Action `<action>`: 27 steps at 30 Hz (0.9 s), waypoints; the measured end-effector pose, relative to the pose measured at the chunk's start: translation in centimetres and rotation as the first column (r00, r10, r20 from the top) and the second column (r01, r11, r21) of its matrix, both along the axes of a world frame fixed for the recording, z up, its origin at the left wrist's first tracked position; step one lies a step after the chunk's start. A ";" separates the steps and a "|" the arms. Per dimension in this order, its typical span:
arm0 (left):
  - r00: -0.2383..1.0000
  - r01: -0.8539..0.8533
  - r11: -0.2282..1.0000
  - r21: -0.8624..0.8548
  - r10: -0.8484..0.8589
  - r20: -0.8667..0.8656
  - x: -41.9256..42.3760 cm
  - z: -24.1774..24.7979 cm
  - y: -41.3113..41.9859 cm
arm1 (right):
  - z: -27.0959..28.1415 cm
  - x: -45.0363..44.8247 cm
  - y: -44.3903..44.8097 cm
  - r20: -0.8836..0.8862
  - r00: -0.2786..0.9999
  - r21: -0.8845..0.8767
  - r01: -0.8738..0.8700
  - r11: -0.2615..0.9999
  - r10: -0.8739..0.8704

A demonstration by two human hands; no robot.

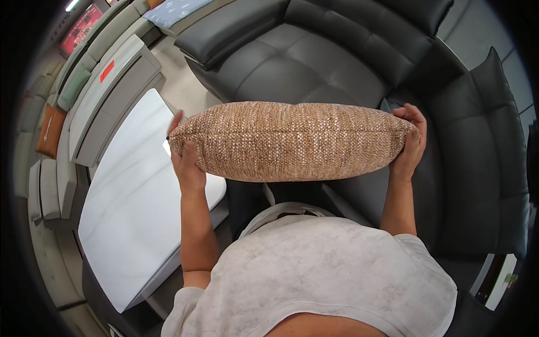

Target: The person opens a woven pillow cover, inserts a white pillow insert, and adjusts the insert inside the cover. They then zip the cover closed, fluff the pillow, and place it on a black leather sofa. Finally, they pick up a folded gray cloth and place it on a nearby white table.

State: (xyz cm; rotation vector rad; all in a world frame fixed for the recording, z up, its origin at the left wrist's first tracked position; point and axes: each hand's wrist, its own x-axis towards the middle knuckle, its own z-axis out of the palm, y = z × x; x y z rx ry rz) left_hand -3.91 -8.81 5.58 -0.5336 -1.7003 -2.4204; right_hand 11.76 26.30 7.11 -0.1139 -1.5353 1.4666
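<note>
A tan and brown woven throw pillow (290, 143) is held up in front of me, its seamed edge facing my eyes. My left hand (187, 162) grips its left corner, thumb on the near side and fingers partly hidden behind. At the right corner, my right hand (408, 143) clasps the fabric with its thumb in front and curled fingers behind. Beyond and below the pillow spreads a dark grey leather sectional sofa (311, 59) with tufted seats. The pillow's far face is hidden from view.
To my left stands a white marble-look coffee table (130, 202). Past it are a long low cabinet (113, 97) with a red tag and several light sofas. An orange cushion (51, 130) and a green cushion (74, 87) rest there. The sofa's backrest (471, 168) curves along my right.
</note>
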 end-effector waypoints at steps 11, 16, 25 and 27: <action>0.912 -0.313 0.879 -0.359 0.384 0.145 1.4 0.5 1.2 | -0.6 0.7 2.7 0.283 0.895 0.277 0.267 0.923 -0.344; 0.920 -0.310 0.885 -0.348 0.371 0.124 0.3 -0.6 1.5 | -1.8 -1.0 3.2 0.289 0.889 0.263 0.284 0.922 -0.356; 0.948 -0.294 0.954 0.055 0.284 0.145 -2.3 6.1 4.4 | 4.3 -1.5 1.8 -0.063 0.850 0.160 0.525 0.836 -0.522; 0.971 -0.234 0.958 0.168 0.222 0.092 -3.0 7.4 4.8 | 5.9 0.3 1.9 -0.349 0.856 0.076 0.432 0.899 -0.381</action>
